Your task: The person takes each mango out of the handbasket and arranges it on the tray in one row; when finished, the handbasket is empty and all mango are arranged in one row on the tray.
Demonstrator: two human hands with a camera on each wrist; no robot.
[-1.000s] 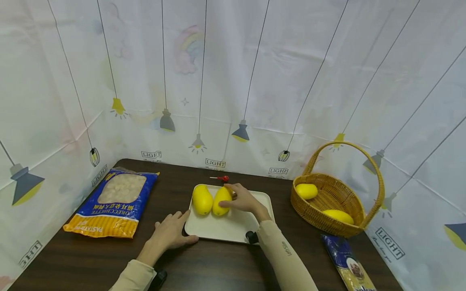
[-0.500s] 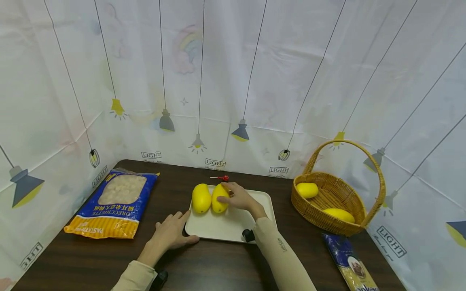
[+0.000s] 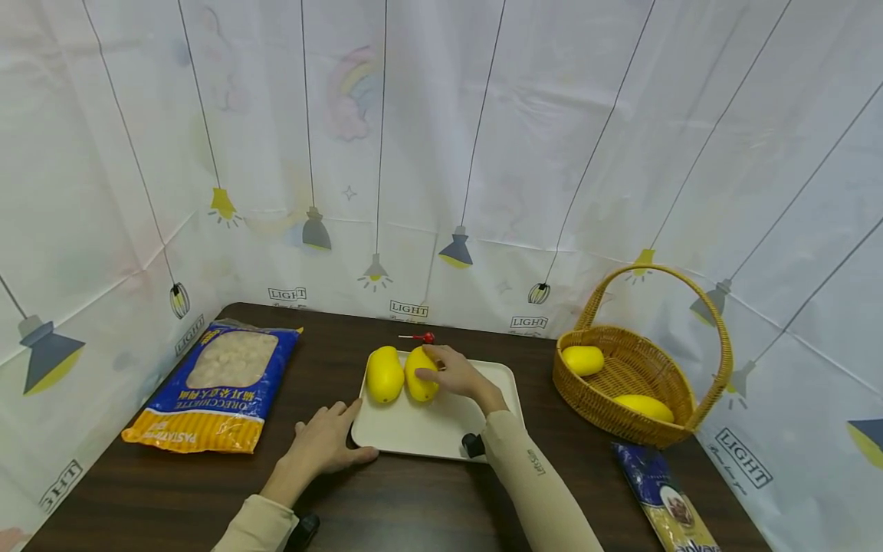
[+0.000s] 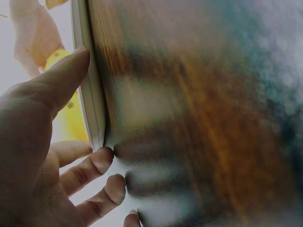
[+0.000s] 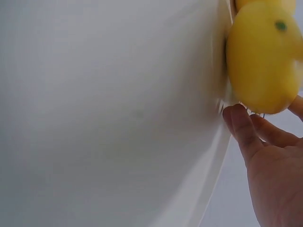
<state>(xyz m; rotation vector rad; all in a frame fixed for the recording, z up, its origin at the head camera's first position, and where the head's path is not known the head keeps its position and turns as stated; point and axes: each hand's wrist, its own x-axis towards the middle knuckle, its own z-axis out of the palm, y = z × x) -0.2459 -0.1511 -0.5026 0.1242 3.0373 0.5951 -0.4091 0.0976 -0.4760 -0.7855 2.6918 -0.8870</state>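
Two yellow mangoes lie side by side at the back left of a white tray (image 3: 448,429). My right hand (image 3: 458,376) holds the right mango (image 3: 417,376), thumb on its near side and fingers behind it. In the right wrist view, the fingers (image 5: 244,125) lie along that mango (image 5: 262,61) near the tray's rim. The left mango (image 3: 384,374) stands close beside it. My left hand (image 3: 323,445) rests at the tray's front left corner, fingers spread. Its thumb (image 4: 71,71) lies near the tray edge (image 4: 87,94) in the left wrist view.
A wicker basket (image 3: 579,399) with two more mangoes stands at the right. A blue and orange pasta bag (image 3: 214,383) lies at the left, and another packet (image 3: 662,498) at the front right. A small red-headed item (image 3: 426,337) lies behind the tray.
Both mangoes on the tray have shifted slightly toward the back, the right one with my right hand on it. My left hand stays at the tray's corner.
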